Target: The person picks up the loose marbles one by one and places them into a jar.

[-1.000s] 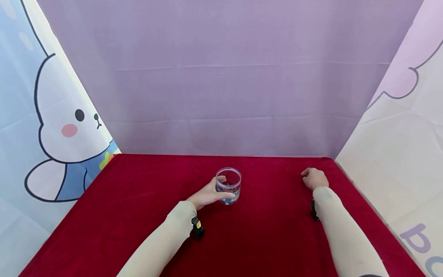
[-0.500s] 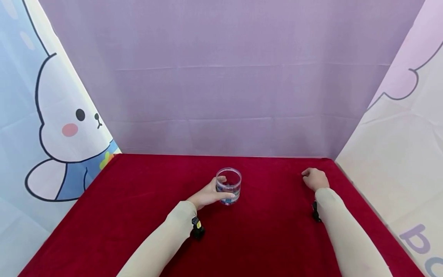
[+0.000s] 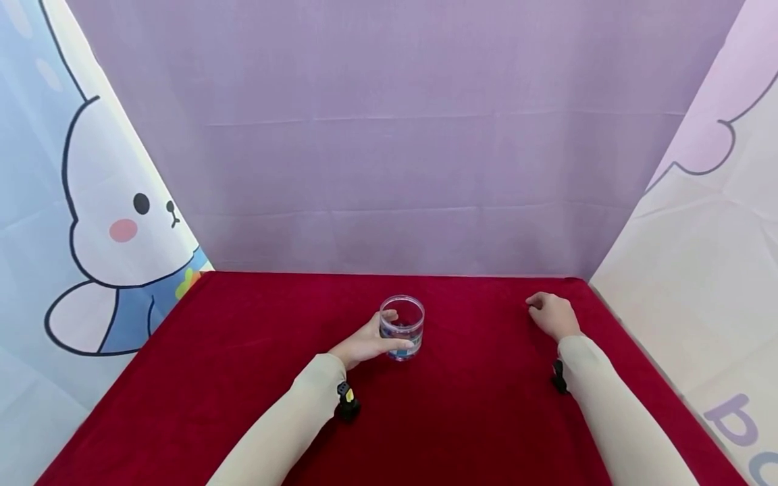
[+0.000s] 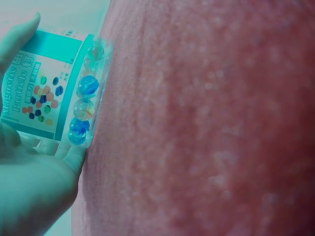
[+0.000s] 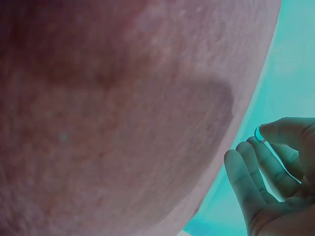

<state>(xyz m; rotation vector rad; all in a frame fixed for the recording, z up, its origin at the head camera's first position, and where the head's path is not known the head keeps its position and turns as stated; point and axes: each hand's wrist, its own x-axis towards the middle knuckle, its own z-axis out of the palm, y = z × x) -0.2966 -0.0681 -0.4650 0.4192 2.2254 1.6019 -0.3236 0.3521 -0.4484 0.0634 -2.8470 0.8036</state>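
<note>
Marbles (image 4: 82, 108) lie along the bottom of the clear jar (image 3: 402, 327), which stands upright on the red cloth (image 3: 243, 351) near the middle, slightly toward twelve o'clock. Our left hand (image 3: 367, 343) curls round the jar from nine o'clock, steadying it. At three o'clock, well apart, our right hand (image 3: 552, 314) pinches one small marble (image 5: 258, 132) between thumb and fingertip. We judge we are mid-way through filling the jar; the next move calls for carrying that marble over the open mouth and loosening the pinch carefully.
</note>
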